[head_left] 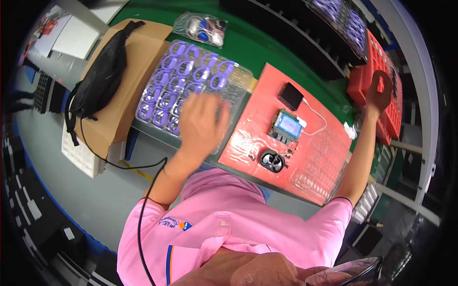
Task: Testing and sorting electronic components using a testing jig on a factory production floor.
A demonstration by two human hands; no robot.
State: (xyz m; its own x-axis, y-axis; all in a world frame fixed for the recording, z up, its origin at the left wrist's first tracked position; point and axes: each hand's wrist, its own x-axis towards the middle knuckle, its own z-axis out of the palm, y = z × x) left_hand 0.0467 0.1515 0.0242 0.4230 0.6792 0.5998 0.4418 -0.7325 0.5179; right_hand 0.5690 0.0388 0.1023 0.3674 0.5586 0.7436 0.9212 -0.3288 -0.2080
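My left hand (202, 121) is over the near right part of a clear plastic tray (241, 76). Motion smears its fingers, and whether anything is in them is hidden. Rows of purple looped bands (177, 83) fill much of that tray; compartments on its right side show no bands. Out at the far right, my right hand (379, 93) is at a red slotted crate (362, 83), its fingers curled inward. What they hold, if anything, I cannot make out. Between my hands lies a red mat (243, 138) bearing a small circuit board with a lit screen (288, 125).
The mat also carries a black box (290, 96) with a white cable (322, 117), a round black-and-white part (272, 161) and a clear tray (315, 178). On the left, a black bag (102, 78) rests in a cardboard box (155, 33). A bagged bundle (200, 29) lies behind the tray.
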